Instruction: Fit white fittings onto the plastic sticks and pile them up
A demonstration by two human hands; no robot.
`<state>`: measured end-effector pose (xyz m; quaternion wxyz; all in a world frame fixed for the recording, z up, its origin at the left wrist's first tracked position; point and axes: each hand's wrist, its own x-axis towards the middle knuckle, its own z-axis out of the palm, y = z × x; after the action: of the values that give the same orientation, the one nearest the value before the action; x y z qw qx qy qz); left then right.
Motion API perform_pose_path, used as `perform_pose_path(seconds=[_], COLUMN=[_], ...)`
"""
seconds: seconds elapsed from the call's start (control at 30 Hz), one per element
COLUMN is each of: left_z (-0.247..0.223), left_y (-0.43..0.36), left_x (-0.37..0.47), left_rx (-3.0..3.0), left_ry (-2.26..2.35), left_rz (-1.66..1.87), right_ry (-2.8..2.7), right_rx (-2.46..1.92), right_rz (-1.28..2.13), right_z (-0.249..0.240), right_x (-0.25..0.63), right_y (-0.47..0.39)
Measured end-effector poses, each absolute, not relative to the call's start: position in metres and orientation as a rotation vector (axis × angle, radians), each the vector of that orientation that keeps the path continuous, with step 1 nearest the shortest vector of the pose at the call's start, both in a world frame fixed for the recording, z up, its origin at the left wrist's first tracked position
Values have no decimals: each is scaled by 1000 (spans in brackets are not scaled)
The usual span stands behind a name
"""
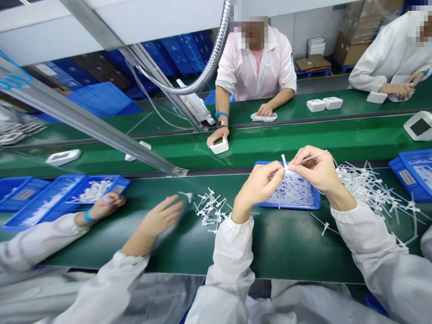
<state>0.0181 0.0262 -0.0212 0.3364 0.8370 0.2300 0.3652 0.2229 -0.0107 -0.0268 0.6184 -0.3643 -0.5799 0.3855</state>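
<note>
Both my hands are raised over a blue tray (317, 203) filled with short translucent tubes (286, 193). Between the fingertips of my left hand (258, 186) is a small white connector (286, 167), with a short piece standing up from it. Pinched in my right hand (313, 173) is a thin translucent tube (314, 156), one end toward the connector. The fingertips of both hands meet there, and whether the tube is seated in the connector is hidden. To the right of the tray lies a large heap of white connectors with tubes (367, 184); a smaller pile (211, 207) lies to the left.
A co-worker's hand (162, 218) reaches in from the left, near the small pile, their other hand beside blue bins (64, 198). Across the green conveyor (286, 139), a person touches a white device (219, 145). A metal post (101, 112) slants on the left; another blue bin (405, 173) stands right.
</note>
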Motion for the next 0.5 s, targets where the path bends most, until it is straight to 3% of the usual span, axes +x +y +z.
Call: perform_pose_path(seconds=[0.37,0.5], left_z=[-24,-24], left_y=[30,35], left_x=[18,10], left_rx=[2140,1969], left_ry=[664,783], left_rz=[951,1193], right_ry=[-1331,-1265], right_rx=[-869,-950], right_rz=[790,777], right_z=[-32,-48], right_x=[220,219], right_y=[-9,7])
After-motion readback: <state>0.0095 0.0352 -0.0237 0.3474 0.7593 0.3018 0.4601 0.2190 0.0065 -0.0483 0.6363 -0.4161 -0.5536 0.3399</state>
